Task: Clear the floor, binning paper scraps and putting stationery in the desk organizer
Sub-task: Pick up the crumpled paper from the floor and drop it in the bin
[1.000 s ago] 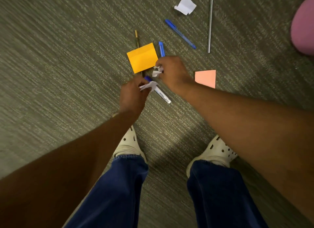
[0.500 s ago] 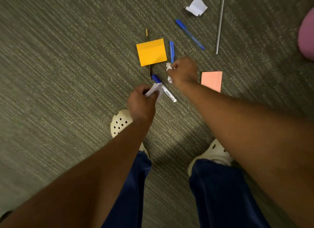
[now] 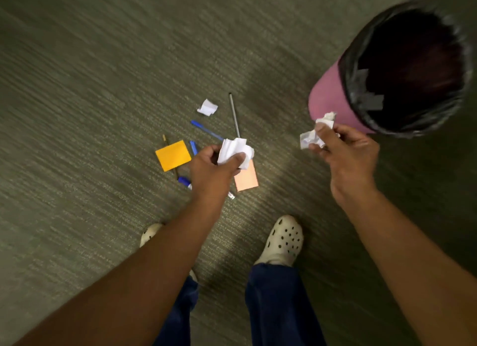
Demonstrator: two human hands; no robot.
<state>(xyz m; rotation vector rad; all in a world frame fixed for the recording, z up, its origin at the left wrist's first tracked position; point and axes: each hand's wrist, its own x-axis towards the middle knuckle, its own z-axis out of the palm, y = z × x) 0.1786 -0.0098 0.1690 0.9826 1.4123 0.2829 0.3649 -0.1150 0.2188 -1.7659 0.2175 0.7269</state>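
My left hand is closed around a crumpled white paper scrap, held above the floor clutter. My right hand grips other crumpled white scraps just beside the near rim of the pink bin, which has a black liner. On the carpet lie another white scrap, a blue pen, a grey pen, an orange sticky note, a peach sticky note, a blue cap piece and a blue-capped marker, partly hidden by my left wrist.
A thin yellow pencil pokes out from under the orange note. My two feet in cream clogs stand just below the clutter. Grey-green carpet stretches to the left and top.
Both hands have risen from the floor with their scraps. My right hand has swung right to the bin, which has come into view as my head turned.
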